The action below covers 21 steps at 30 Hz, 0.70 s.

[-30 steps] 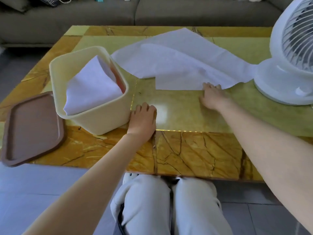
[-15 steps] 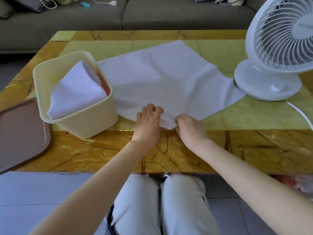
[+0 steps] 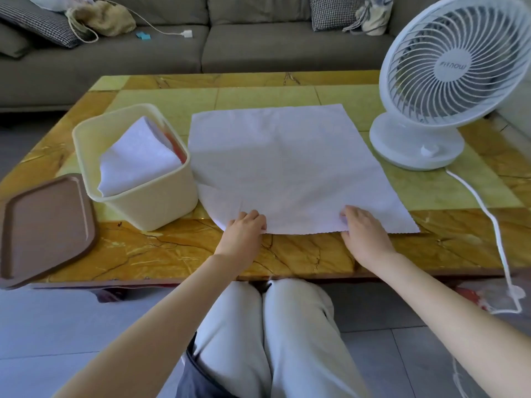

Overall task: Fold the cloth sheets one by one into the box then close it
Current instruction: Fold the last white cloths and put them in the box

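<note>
A white cloth sheet [image 3: 284, 162] lies spread flat on the marble table [image 3: 178, 248]. My left hand [image 3: 244, 231] pinches its near edge toward the left corner. My right hand [image 3: 363, 232] grips the same near edge farther right. To the left stands the cream box [image 3: 161, 202], open, with a folded white cloth [image 3: 138, 159] sticking up in it and something red behind that cloth. The brown lid [image 3: 43, 222] lies upside down at the table's left front corner.
A white desk fan [image 3: 431, 81] stands at the table's right, its cord [image 3: 494, 225] trailing over the front edge to the floor. A grey sofa [image 3: 230, 44] with cushions and a bag runs behind the table. My knees are under the near edge.
The sheet was pulled toward me and spread out flat. My hands, close together at one corner half a second ago, have moved apart along the near edge.
</note>
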Each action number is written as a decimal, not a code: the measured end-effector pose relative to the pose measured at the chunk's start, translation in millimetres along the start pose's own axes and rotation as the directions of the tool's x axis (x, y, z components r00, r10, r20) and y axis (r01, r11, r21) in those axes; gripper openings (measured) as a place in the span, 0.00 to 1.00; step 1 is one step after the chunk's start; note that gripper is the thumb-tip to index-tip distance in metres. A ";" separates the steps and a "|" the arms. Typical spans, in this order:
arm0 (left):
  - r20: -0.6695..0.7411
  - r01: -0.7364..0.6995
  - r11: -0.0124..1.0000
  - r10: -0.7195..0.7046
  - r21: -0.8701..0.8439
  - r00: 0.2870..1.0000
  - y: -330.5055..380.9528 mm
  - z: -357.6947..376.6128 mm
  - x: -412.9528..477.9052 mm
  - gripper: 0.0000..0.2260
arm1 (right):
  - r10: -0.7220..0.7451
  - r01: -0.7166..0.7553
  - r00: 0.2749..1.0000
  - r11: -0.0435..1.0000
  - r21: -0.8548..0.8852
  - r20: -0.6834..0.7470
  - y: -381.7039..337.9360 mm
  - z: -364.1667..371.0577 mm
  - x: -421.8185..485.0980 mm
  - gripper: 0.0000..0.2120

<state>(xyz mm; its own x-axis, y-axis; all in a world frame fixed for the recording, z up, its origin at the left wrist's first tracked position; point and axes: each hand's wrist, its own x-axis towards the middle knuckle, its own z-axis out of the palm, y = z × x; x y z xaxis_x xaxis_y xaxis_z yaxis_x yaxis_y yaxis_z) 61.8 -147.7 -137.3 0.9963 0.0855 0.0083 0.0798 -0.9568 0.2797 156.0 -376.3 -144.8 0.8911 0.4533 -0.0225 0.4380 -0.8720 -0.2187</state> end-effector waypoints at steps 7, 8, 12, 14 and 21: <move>0.028 0.009 1.000 -0.008 -0.002 1.000 8.1 2.7 -20.7 0.14 | 0.071 -0.077 0.994 0.994 -0.072 -0.081 11.8 -4.9 -44.2 0.10; 0.046 0.011 1.000 -0.011 -0.011 0.999 9.6 2.4 -22.8 0.14 | 0.073 -0.081 0.994 0.993 -0.087 -0.085 11.8 -6.6 -50.7 0.10; 0.113 0.020 0.998 -0.014 -0.057 0.993 19.9 -6.4 -30.8 0.11 | 0.126 -0.131 0.991 0.986 -0.100 -0.051 17.1 -17.8 -67.5 0.10; 0.152 0.033 0.996 -0.020 -0.081 0.988 24.9 -9.8 -33.7 0.11 | 0.142 -0.141 0.990 0.979 -0.147 -0.005 20.0 -25.6 -71.1 0.10; 0.293 0.057 0.998 -0.047 -0.028 0.955 44.2 -25.6 -49.5 0.10 | 0.160 -0.109 0.924 0.981 -0.163 0.348 30.5 -52.3 -78.0 0.09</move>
<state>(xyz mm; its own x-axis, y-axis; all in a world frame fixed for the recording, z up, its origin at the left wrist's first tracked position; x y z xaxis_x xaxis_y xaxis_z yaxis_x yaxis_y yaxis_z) 15.2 -187.1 -100.8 0.9571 0.0448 -0.2863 0.1357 -0.9422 0.3062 106.0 -447.9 -98.8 0.8519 0.3434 -0.3954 0.3522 -0.9345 -0.0527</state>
